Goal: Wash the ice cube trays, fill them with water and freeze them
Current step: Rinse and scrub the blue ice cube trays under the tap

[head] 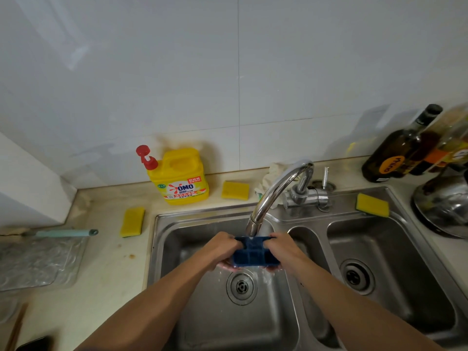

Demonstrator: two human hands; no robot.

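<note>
One ice cube tray (249,254) in view: dark blue, with a grid of square compartments, open side facing up and toward the near side. It is held in the air over the left basin (192,312), directly under the tap spout (253,224), above the drain (241,287). The far edge touches or sits just under the spout mouth. The left hand (221,250) grips its left end and the right hand (285,249) its right end, fingers (229,267) curled beneath. The tray is wet; water (260,276) falls from its near edge.
</note>
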